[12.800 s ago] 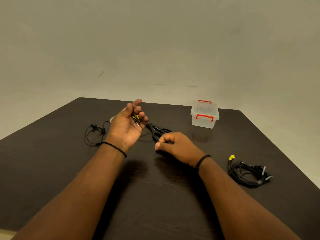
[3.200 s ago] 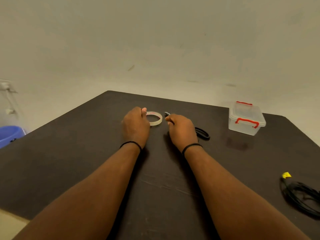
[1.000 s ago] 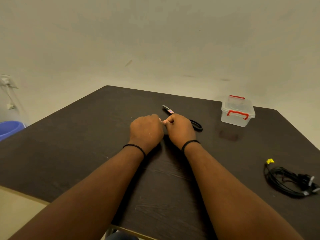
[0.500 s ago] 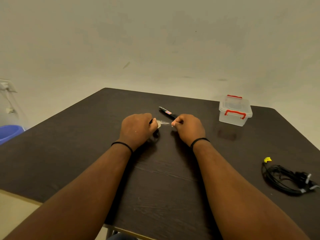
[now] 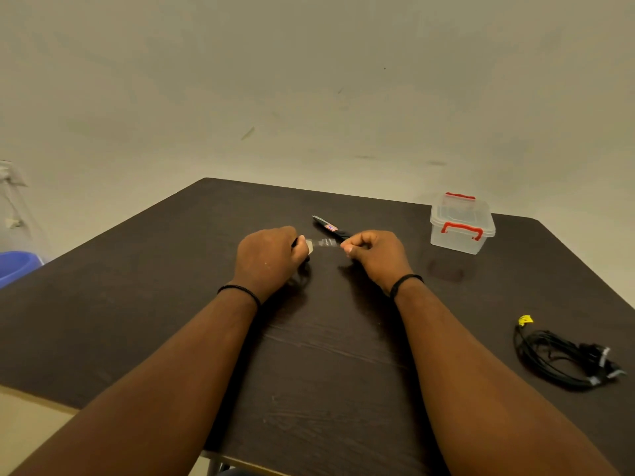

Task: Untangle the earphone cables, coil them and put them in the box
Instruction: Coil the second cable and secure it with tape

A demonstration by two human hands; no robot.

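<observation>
My left hand is curled round a roll of clear tape, with a bit of black earphone cable showing under its fingers. My right hand pinches the free end of a clear tape strip stretched between the two hands. A clear plastic box with red latches stands closed at the back right. A coiled bundle of black earphone cables with a yellow tag lies at the right edge of the dark table.
Black scissors with a red label lie just behind my hands. A blue bucket stands on the floor to the left of the table. The table's near edge runs under my forearms.
My hands have drawn apart, pulling a longer strip of tape off the roll. One second ago they were touching over the roll.
</observation>
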